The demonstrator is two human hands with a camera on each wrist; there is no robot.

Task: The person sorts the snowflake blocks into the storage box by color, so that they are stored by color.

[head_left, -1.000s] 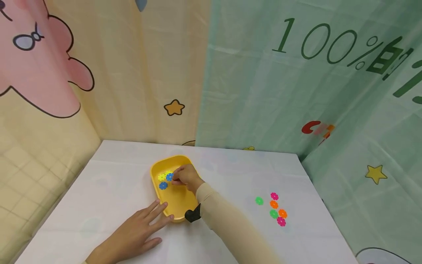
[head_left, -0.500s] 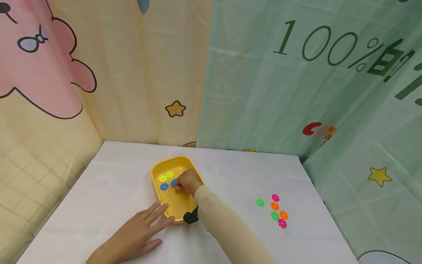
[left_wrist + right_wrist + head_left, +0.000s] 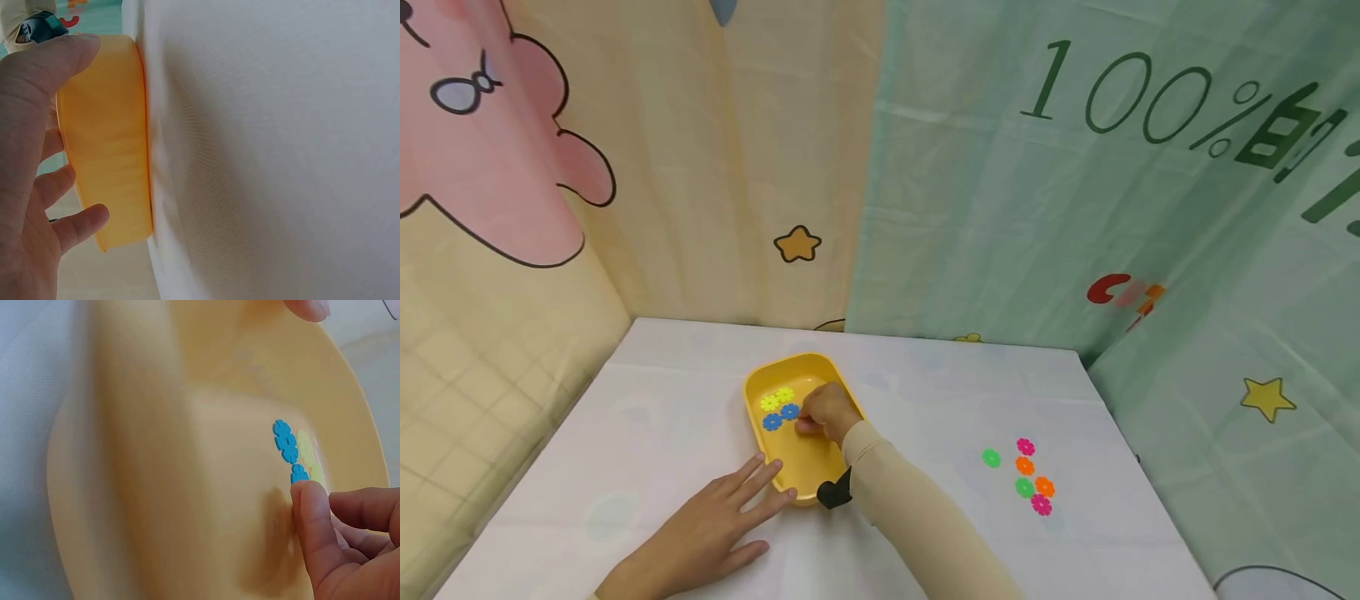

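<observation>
A two-tone backdrop (image 3: 992,225), beige on the left and green on the right, is hanging behind one white tabletop (image 3: 925,400). Two arms are slanting in from the near edge, the right one in a beige sleeve (image 3: 917,512). One yellow tray (image 3: 808,471) is sitting left of the middle, its long axis running away from the person and its far end leaning slightly left. The left hand (image 3: 722,521) is lying low beside it, back up, fingers spread and pointing forward and right, fingertips touching the tray's near left edge. The right hand (image 3: 829,410) is bending down inside the tray, its thumb and forefinger pinching the near edge of one blue disc. Ten flower-shaped discs are showing. Four are lying in the tray's far left part: two yellow discs (image 3: 770,403) and, just nearer, two blue discs (image 3: 772,422), the blue pair lining up from near left to far right. Six are lying well apart on the right: two green discs (image 3: 991,458), two orange discs (image 3: 1045,487) and two pink discs (image 3: 1041,505).
</observation>
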